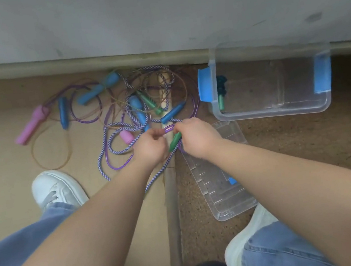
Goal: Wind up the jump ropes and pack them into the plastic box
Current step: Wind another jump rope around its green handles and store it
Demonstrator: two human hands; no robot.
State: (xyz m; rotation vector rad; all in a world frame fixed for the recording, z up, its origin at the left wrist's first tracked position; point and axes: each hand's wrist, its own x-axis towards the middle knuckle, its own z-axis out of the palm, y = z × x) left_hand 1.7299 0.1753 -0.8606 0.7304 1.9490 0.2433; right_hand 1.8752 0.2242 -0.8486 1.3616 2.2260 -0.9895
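Observation:
A tangle of jump ropes point(133, 107) lies on the floor by the wall, with blue, pink and green handles. My left hand point(149, 147) and my right hand point(196, 137) meet at its near edge, both pinching a purple rope point(168, 130) between them. A green handle point(175, 142) hangs under my right hand. A striped blue-white rope point(106, 153) loops below my left hand. The clear plastic box point(272, 113) with blue latches stands open to the right. One wound rope with a green handle point(221, 101) lies at its left end.
The box's clear lid point(222, 185) lies flat on the floor under my right forearm. A pink handle point(31, 125) and blue handles lie further left. My white shoes point(57, 190) stand on either side. A grey wall with a skirting board runs along the back.

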